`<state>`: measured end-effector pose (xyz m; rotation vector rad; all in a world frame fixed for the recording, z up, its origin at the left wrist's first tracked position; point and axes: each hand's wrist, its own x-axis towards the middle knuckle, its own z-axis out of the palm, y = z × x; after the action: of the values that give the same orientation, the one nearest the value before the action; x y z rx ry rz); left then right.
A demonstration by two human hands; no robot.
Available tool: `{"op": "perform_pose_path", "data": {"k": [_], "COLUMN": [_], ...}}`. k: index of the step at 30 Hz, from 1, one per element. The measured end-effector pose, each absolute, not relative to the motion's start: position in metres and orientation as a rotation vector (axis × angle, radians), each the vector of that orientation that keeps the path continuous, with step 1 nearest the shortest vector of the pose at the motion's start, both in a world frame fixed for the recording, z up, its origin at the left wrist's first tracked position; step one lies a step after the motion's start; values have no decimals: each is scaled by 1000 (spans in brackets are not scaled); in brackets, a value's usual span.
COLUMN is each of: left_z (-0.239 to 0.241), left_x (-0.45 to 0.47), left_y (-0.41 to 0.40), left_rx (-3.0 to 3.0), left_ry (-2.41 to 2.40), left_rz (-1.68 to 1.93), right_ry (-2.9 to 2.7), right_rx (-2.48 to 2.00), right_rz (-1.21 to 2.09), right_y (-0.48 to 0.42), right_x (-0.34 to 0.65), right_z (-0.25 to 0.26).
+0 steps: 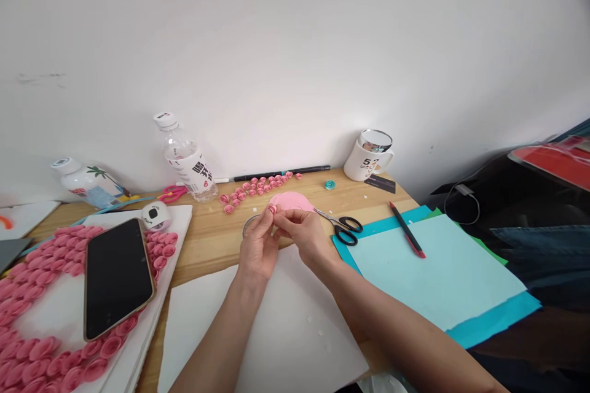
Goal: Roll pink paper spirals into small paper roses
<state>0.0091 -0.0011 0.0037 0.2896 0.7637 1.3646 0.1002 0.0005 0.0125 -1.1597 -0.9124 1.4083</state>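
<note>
My left hand (pixel 258 249) and my right hand (pixel 305 234) meet above the wooden desk (pixel 212 239). Between the fingertips of both sits a small pink rolled paper rose (pixel 272 210), pinched from each side. Just behind it lies a pink paper disc (pixel 290 201). A row of several finished pink paper roses (pixel 255 188) lies farther back. Black-handled scissors (pixel 345 226) rest right of my right hand. A roll of clear tape (pixel 247 225) lies partly hidden under my left hand.
A white board edged with pink roses (pixel 46 344) carries a phone (pixel 116 274) at left. Two bottles (pixel 188 159) (pixel 87 183), pink scissors (pixel 173 192), a black marker (pixel 281 173), a mug (pixel 372 156), blue paper sheets (pixel 442 273) with a red pen (pixel 408 230), white paper (pixel 276 331).
</note>
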Motion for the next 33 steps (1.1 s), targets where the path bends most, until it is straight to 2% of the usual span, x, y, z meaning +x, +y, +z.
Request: {"op": "perform_pose_path", "data": {"k": [7,17,22,29,33], "left_z": [7,10,10,9,8], "left_x": [9,6,7,9,7], "left_y": [0,1,0,-1,0], "left_rx": [129,55,47,60,63], "left_ry": [756,757,737,684,698], "left_rz": [1357,1360,1352,1360,1391], "right_ry": [-1089,-1125,-1106,-1073,-966], "right_rx": [-1257,-1162,-1219,-1331,-1249], "right_rz": [1063,1200,1173,977,1072], "right_y": [-2,-1,1,2,6], "right_x": [85,87,86,75,75], "right_z": [8,11,12,7,6]}}
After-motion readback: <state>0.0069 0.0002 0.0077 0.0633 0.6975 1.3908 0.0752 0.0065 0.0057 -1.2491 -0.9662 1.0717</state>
